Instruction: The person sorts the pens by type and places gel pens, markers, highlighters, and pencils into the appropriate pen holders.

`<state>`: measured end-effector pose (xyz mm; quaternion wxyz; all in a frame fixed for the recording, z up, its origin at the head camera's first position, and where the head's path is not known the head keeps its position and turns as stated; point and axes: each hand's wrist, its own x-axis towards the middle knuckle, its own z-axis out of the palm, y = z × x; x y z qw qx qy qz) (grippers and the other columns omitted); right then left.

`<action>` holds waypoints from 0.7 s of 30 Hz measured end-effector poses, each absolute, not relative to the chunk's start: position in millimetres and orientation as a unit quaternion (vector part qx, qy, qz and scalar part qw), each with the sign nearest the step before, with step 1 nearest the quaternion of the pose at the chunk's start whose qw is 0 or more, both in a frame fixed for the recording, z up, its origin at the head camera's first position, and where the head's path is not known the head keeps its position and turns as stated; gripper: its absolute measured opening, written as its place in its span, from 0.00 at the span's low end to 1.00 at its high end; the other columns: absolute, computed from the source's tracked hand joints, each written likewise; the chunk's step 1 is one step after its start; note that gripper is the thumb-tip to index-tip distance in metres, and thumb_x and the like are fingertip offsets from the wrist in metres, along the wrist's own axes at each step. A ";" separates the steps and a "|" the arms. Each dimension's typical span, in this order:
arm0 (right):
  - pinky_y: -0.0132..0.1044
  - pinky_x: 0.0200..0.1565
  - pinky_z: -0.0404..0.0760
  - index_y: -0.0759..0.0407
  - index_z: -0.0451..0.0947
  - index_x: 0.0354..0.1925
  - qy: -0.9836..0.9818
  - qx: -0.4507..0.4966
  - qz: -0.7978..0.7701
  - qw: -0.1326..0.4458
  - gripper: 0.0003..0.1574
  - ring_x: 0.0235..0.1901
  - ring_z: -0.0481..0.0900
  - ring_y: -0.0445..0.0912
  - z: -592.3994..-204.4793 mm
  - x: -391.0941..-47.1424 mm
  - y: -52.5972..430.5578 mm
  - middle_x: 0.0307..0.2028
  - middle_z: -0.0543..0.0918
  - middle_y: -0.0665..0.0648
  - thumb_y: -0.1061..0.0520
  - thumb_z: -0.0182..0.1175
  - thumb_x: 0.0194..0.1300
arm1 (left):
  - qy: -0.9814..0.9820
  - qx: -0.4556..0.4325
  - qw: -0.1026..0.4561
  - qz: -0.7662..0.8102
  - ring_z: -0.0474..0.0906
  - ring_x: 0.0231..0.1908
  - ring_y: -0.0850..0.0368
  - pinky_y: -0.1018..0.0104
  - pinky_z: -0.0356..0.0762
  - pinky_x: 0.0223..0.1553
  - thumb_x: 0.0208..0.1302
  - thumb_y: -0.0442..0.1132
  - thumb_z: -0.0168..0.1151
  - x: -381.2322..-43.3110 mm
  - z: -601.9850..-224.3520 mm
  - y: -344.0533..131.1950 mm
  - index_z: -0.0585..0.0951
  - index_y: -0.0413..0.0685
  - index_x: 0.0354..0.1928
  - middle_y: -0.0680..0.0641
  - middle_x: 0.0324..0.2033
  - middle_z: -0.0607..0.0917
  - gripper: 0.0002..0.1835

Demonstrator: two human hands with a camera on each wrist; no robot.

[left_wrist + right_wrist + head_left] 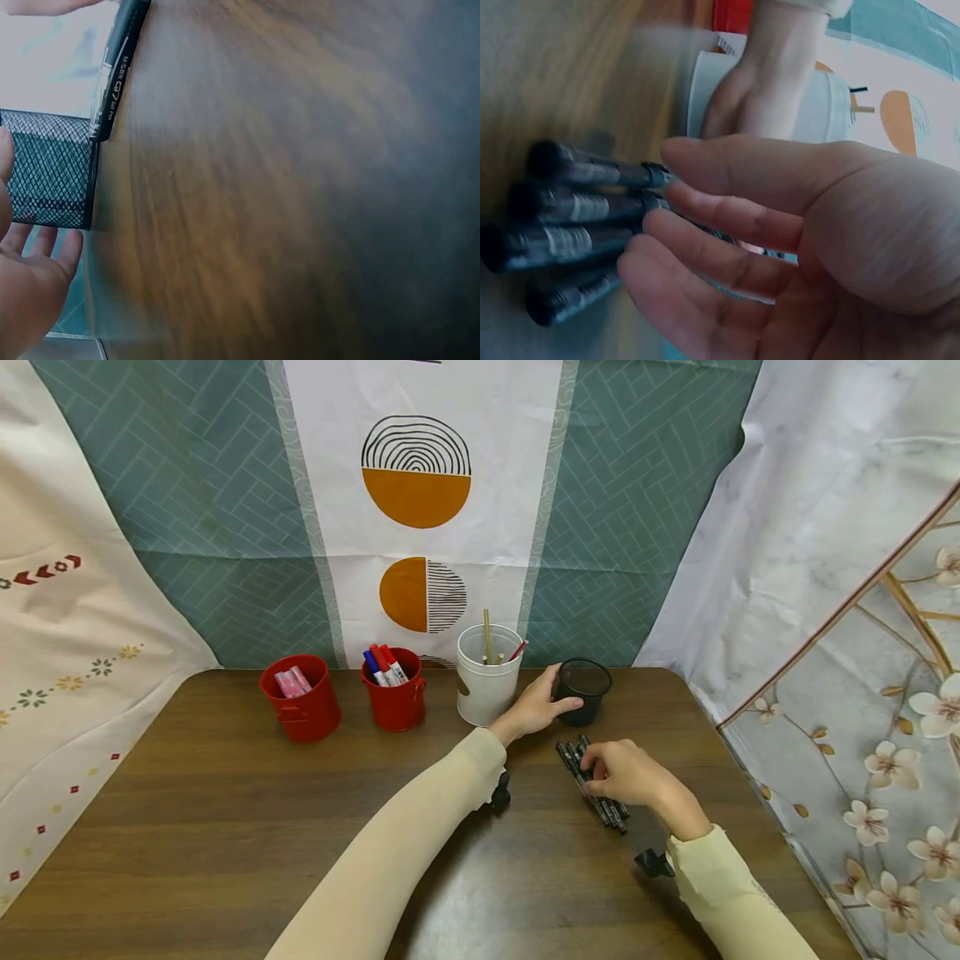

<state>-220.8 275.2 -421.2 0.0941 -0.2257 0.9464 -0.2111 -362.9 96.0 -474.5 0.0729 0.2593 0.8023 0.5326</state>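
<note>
A black mesh pen cup [582,693] stands upright at the back right of the table. My left hand [537,703] holds it from the left side, thumb across the front; in the left wrist view, the fingers [69,253] lie along the mesh wall. Several black gel pens [592,785] lie side by side in front of the cup. Over them is my right hand [633,772], its fingers loosely bent. In the right wrist view, the thumb [727,161] and fingers stand apart near the pens [570,202], with no pen between them.
Left of the mesh cup stands a white bucket [487,693] with a few thin sticks. Farther left are a red bucket [397,703] of red and blue markers and another red bucket [309,718] with pink items. Patterned cloth [630,527] hangs behind the wooden table [247,827].
</note>
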 end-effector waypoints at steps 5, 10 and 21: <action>0.39 0.31 0.79 0.66 0.84 0.47 0.955 -0.208 -0.195 0.088 0.16 0.23 0.75 0.40 -426.8 -218.3 268.6 0.24 0.79 0.49 0.61 0.75 0.63 | 0.795 0.259 0.080 0.543 0.61 0.80 0.47 0.53 0.65 0.77 0.75 0.48 0.69 -362.7 -475.0 94.6 0.58 0.50 0.83 0.44 0.80 0.66 0.43; 0.40 0.31 0.78 0.64 0.83 0.44 0.962 -0.189 -0.179 0.078 0.13 0.22 0.74 0.41 -430.4 -217.5 264.0 0.21 0.76 0.48 0.62 0.75 0.63 | 0.791 0.262 0.081 0.547 0.61 0.80 0.46 0.51 0.67 0.76 0.75 0.47 0.69 -361.8 -473.9 92.9 0.58 0.49 0.83 0.44 0.80 0.66 0.42; 0.45 0.34 0.82 0.58 0.84 0.33 0.970 -0.174 -0.144 0.087 0.09 0.26 0.76 0.44 -433.3 -212.5 256.7 0.27 0.81 0.50 0.60 0.76 0.63 | 0.798 0.265 0.079 0.535 0.64 0.78 0.46 0.52 0.70 0.74 0.75 0.47 0.68 -361.4 -473.2 92.4 0.59 0.50 0.83 0.44 0.79 0.67 0.42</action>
